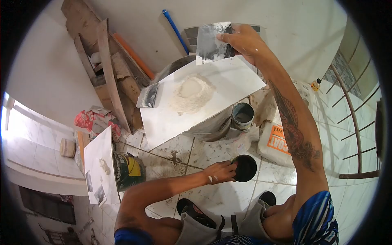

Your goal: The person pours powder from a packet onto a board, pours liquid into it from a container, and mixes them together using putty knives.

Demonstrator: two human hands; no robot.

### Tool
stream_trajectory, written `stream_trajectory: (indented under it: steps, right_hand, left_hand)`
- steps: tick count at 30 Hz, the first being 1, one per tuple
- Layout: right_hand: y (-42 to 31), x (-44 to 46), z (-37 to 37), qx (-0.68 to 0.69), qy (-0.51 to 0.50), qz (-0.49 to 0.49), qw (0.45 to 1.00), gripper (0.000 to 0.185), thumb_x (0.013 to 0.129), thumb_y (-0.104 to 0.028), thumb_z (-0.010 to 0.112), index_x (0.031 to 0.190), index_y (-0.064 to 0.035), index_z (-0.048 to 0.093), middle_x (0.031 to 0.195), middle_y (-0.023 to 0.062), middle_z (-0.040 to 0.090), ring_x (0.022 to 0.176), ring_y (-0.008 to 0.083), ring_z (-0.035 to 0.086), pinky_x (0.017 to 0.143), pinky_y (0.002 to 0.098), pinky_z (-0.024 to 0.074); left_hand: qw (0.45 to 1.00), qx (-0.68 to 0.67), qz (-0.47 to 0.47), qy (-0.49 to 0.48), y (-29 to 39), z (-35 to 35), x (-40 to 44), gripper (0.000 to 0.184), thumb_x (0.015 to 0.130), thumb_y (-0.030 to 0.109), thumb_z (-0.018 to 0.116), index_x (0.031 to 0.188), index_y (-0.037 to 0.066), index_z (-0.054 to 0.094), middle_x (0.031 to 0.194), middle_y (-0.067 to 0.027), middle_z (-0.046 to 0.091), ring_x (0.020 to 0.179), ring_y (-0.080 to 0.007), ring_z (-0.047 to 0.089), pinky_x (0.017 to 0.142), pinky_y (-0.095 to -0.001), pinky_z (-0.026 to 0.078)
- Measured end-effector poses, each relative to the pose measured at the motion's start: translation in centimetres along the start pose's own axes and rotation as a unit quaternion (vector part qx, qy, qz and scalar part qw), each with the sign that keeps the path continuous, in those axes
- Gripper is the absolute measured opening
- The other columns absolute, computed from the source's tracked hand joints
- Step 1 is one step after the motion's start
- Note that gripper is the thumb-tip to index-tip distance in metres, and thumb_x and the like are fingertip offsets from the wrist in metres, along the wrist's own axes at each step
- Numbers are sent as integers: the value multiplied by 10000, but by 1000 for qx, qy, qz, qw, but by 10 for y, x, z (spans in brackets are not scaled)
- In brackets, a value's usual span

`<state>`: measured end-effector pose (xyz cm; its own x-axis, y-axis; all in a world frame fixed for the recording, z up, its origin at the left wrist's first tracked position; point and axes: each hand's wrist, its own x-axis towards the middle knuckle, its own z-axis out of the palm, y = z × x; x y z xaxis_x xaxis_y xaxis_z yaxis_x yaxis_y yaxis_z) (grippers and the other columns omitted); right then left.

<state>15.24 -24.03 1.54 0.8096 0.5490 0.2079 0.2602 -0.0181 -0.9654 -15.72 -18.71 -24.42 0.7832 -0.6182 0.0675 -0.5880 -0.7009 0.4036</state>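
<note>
My left hand (220,172) is closed on the rim of a dark round cup (245,168), held low above the floor tiles; what it holds inside is too dark to make out. Raised at the far side, my right hand (246,41) grips a flat, wide scraper (210,44) smeared with white. Below it lies a white board (157,126) bearing a mound of pale powder (195,98) with a smooth, wet-looking hollow in its middle. A second scraper (148,96) rests at the board's left edge.
Under the board stands a large round container (212,127), with a small can (243,114) beside it. A labelled sack (274,143) sits right. At left are a green bucket (130,171), another white board (98,159) and leaning planks (110,69). Metal railing (352,110) stands far right.
</note>
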Motion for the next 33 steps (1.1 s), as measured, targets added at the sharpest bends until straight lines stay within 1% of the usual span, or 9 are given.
stream_trajectory:
  steps: [7,13,19,22,24,26,29,31,33]
  right_hand:
    - [24,16,5,-34,44,-38,998,559,915,-93,644,1404,95,448,1043,164,646,830,177,626,734,299,530]
    - [28,12,20,14,36,-84,996,630,920,-67,615,1502,15,389,969,106,640,710,126,512,615,267,440]
    - [24,10,21,52,-62,-61,995,442,944,-60,579,1386,-47,576,917,42,646,714,96,520,646,221,456]
    - [18,4,14,23,-74,-62,995,322,951,-76,577,1254,-55,685,908,24,652,729,92,550,672,211,474]
    - [22,7,11,36,-63,-78,994,290,924,-91,589,1179,-27,712,831,3,619,684,84,496,639,222,432]
    - [2,-6,4,1,-53,-66,996,288,945,-108,567,1177,-21,715,906,20,647,749,92,538,711,228,451]
    - [-9,-15,-7,32,-52,-63,996,321,983,-130,529,1237,-14,688,1042,65,692,866,115,605,849,248,494]
    - [-8,-17,-17,40,-65,-47,996,341,981,-131,525,1263,-3,668,1063,85,685,913,135,611,898,280,495]
    - [-10,-19,-27,65,-75,-48,994,367,982,-134,520,1301,8,635,1086,107,678,944,153,621,929,306,499]
  left_hand:
    - [998,30,47,33,-25,67,0,294,819,336,726,893,60,658,1091,-119,547,955,-293,610,832,-373,557]
    - [999,1,-32,1,-19,69,-14,276,832,332,720,911,73,667,1081,-107,539,953,-287,621,829,-357,555]
    - [999,-32,-19,-26,-22,86,-28,267,883,247,675,1069,61,627,1106,-137,541,957,-311,649,831,-403,562]
    - [943,-21,-222,-248,31,12,1,348,879,225,678,1143,24,573,1214,-191,539,972,-342,668,823,-436,562]
    - [907,-103,-184,-365,60,-66,13,558,939,279,634,1423,67,455,1379,-219,511,1157,-391,612,952,-458,532]
    - [892,-194,-119,-390,74,-142,14,551,947,310,640,1411,57,484,1342,-223,555,1098,-371,644,933,-433,545]
    - [954,-257,-136,-70,61,-255,-3,366,891,189,731,1224,60,651,1081,-122,709,970,-261,699,897,-343,547]
    - [911,-121,-382,101,28,-305,-26,247,913,153,696,1143,61,684,975,-71,705,839,-149,660,784,-298,539]
    - [818,-6,-497,289,-17,-343,-45,263,968,227,638,1146,36,669,918,-59,673,774,-114,598,720,-283,515]
